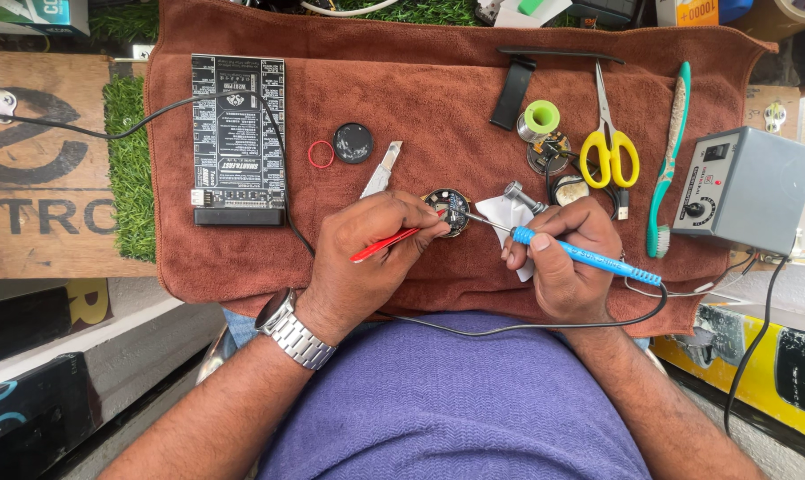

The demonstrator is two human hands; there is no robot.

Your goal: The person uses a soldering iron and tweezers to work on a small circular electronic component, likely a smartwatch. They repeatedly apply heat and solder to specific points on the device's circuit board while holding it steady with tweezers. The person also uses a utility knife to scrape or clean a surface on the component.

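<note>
Soldering goes best with both tips steady on the round board (pixel 447 210), mid-towel: left hand (pixel 367 244), at its 8 o'clock, pinches red tweezers (pixel 386 244). Right hand (pixel 564 253), at 4 o'clock, grips the blue iron (pixel 589 260); touch briefly, I'd judge.

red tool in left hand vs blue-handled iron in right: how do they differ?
The red tool is slim, plain and cordless; the blue-handled iron is thicker, with a metal tip and a black cord trailing off its end. The left hand pinches the red tool; the right hand wraps the iron. Both point at the round circuit board.
</note>
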